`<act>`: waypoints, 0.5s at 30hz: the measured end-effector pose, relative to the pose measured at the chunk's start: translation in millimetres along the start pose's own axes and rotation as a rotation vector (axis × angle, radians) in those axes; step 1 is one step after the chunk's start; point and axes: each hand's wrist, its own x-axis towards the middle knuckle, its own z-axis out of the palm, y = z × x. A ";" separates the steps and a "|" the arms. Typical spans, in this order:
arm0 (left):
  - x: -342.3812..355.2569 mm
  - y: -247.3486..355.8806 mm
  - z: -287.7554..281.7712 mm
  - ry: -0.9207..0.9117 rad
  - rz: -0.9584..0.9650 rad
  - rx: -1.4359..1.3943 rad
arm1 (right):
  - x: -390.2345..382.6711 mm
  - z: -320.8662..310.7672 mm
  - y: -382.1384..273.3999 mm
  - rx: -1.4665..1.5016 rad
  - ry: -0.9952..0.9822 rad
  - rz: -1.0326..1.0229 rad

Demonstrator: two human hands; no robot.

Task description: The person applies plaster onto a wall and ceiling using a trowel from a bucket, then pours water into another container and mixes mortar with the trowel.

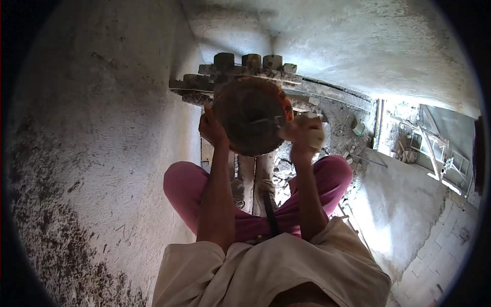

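A round, dark bucket [284,95] with an orange, mortar-crusted rim is held out in front of my raised knees. My left hand [214,127] is closed on its left edge. The inside is dark, and a thin pale streak shows in it, too blurred to name. My right hand [302,138] is at the bucket's right edge, smeared by motion. Its fingers are curled round a pale, rounded thing [316,134] whose kind I cannot make out.
Behind the bucket, dusty boards [291,77] carry several squat blocks [251,62]. Wooden planks [246,179] run below me, with rubble [283,169] beside them. Plastered walls [117,143] rise close on the left and ahead. A small container [357,127] and a bright opening with a timber frame [429,143] are at right.
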 end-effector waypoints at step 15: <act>-0.1 -11.2 6.9 0.001 0.078 0.043 | 77.0 72.6 -29.6 0.426 0.081 -0.065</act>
